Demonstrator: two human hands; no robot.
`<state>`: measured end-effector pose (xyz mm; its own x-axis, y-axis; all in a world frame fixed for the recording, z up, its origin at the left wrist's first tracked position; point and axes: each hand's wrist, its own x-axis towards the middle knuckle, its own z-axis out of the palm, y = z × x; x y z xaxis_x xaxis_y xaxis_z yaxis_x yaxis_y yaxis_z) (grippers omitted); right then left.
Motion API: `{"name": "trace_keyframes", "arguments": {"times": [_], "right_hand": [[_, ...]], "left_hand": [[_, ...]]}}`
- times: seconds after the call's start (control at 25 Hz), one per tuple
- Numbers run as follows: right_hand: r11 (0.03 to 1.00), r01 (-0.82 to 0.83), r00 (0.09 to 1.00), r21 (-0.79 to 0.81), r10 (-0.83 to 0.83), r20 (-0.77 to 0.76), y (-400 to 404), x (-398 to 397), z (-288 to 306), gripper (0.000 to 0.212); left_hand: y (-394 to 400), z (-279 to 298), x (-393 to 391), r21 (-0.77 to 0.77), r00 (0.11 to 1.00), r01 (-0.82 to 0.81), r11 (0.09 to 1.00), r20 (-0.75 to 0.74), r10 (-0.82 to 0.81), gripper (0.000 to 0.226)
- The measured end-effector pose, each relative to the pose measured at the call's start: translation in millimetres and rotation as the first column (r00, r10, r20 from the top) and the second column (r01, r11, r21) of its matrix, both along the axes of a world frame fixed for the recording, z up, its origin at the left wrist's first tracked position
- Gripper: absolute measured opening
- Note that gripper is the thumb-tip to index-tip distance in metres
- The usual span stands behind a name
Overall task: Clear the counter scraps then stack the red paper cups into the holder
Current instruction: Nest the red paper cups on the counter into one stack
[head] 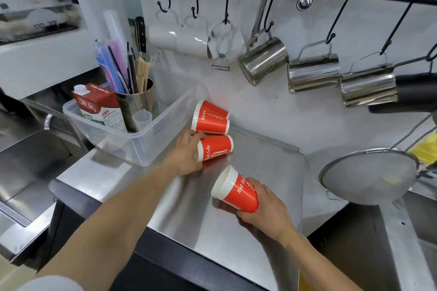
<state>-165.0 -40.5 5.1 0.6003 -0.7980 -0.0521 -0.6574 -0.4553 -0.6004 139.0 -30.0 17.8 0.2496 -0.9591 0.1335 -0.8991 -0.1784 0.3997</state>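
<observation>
Gripping nested cups [240, 192], right hand [267, 208]; left hand [186, 151] grasping lying cup [216, 147].

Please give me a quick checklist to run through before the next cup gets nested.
1. Right hand grips the stacked red paper cups: ok.
2. Left hand is on the lying red paper cup: ok, touching at its rim end; full grasp cannot tell.
3. Held stack's open mouth faces the left hand: ok.
4. Remaining red cups by the wall are within view: ok.
5. Steel counter free of scraps: ok where visible.
6. Cup holder located: cannot tell.
</observation>
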Motion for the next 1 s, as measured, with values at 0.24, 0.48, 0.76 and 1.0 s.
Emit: {"name": "trace_keyframes", "arguments": {"times": [0.24, 0.48, 0.76, 1.0], "right_hand": [[0.998, 0.024, 0.997, 0.057, -0.028, 0.068, -4.5, -9.7, 4.9, 0.092], [0.998, 0.027, 0.991, 0.048, -0.033, 0.132, 0.5, -27.3, 11.9, 0.085], [1.000, 0.014, 0.990, 0.024, -0.017, 0.137, 17.7, -44.5, 18.4, 0.086], [0.998, -0.054, 0.995, -0.013, 0.055, 0.083, 28.7, -49.1, 21.4, 0.092]], "left_hand": [[37.9, 13.3, -35.8, -0.260, 0.860, -0.254, 0.932, -0.501, 0.095, 0.071], [77.6, 31.6, -60.1, -0.383, 0.686, -0.397, 0.834, -0.727, -0.007, 0.048], [117.5, 32.0, -83.8, -0.376, 0.478, -0.446, 0.812, -0.867, -0.139, 0.052], [137.1, 21.3, -96.8, -0.308, 0.421, -0.403, 0.862, -0.899, -0.124, 0.044]]}}
